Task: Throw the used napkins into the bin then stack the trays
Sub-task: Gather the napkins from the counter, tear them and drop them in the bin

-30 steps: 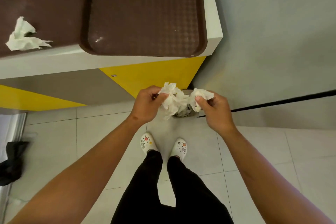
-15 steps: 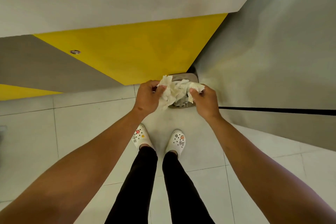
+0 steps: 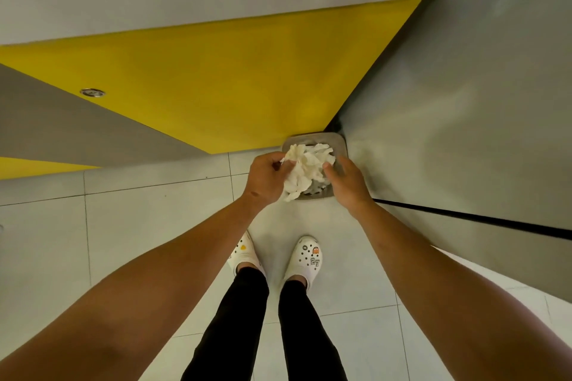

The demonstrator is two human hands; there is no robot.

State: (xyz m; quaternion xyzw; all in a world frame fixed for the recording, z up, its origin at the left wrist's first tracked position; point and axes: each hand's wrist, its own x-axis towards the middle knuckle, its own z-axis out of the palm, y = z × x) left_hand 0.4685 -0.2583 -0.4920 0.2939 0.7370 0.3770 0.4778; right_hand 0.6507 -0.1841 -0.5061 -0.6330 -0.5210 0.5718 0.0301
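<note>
A bunch of crumpled white napkins (image 3: 305,168) hangs between my two hands, right over a small grey bin (image 3: 340,145) that stands on the floor in the corner. My left hand (image 3: 267,178) pinches the napkins from the left side. My right hand (image 3: 345,181) holds them from the right, its fingers over the bin's opening. More paper shows inside the bin under the bunch. The trays are out of view.
The counter's yellow and grey front panel (image 3: 216,71) rises just behind the bin. A grey wall (image 3: 464,102) with a black strip closes off the right side. My feet in white clogs (image 3: 306,257) stand on the tiled floor just before the bin.
My head has tilted further down, so the trays and counter top have left the view. Both hands have lowered the napkins toward the bin and drawn closer together.
</note>
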